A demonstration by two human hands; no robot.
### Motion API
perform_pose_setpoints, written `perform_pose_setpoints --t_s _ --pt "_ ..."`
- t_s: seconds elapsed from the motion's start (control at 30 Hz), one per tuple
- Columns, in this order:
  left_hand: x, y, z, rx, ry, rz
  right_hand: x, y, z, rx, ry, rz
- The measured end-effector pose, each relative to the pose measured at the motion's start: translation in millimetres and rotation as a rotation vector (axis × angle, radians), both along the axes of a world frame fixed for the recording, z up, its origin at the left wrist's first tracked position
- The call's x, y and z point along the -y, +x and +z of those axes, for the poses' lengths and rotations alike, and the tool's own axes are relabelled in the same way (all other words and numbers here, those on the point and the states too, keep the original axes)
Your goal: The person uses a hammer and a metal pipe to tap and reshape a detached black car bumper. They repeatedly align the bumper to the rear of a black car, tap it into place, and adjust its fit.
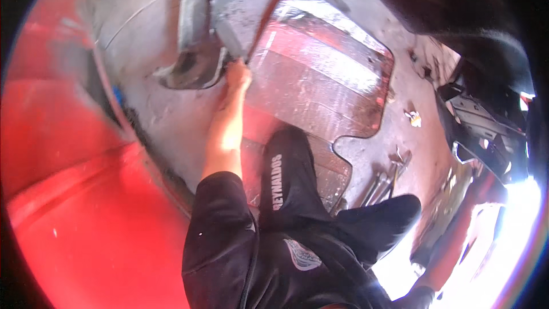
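Note:
My left hand (239,74) reaches forward, its fingers closed at the near end of a grey flat bar-like piece (230,37). Just left of it on the floor are a grey box-like part (194,20) and a dark curved piece (197,71); whether they join the bar I cannot tell. To the hand's right lies a large, flat, shiny mat-like panel (320,74) with a notched edge, partly under my legs. My right hand (489,189) is at the far right, beside dark vehicle parts (486,120); blur and glare hide its fingers.
A glossy red vehicle body panel (86,217) fills the left side. Several long thin tools (380,186) lie on the floor right of my knee, and a small light-coloured scrap (413,118) is farther off. A dark overhanging shape (457,0) covers the upper right.

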State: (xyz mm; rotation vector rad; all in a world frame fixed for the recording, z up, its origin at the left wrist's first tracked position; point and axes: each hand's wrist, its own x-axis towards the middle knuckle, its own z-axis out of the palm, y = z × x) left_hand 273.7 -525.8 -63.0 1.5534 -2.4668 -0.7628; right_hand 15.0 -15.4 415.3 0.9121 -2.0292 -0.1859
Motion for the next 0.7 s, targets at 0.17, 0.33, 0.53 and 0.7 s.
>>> perform_pose_setpoints --t_s 0.17,0.33,0.53,0.7 --pt "45.5 -4.9 -54.8 -0.057 -0.064 -0.055 24.6 22.7 11.0 0.100 -0.055 0.111" --pt "9.3 -43.3 -9.0 -0.010 -0.027 -0.100 48.2 41.6 12.0 0.196 -0.118 0.217" --pt "-117.6 -40.5 92.4 -0.600 -0.094 -0.605 80.5 67.3 43.2 0.369 -0.231 0.560" --pt "-239.8 -29.4 244.6 -0.655 0.154 -0.907 -48.6 56.0 13.5 0.504 -0.399 0.326"
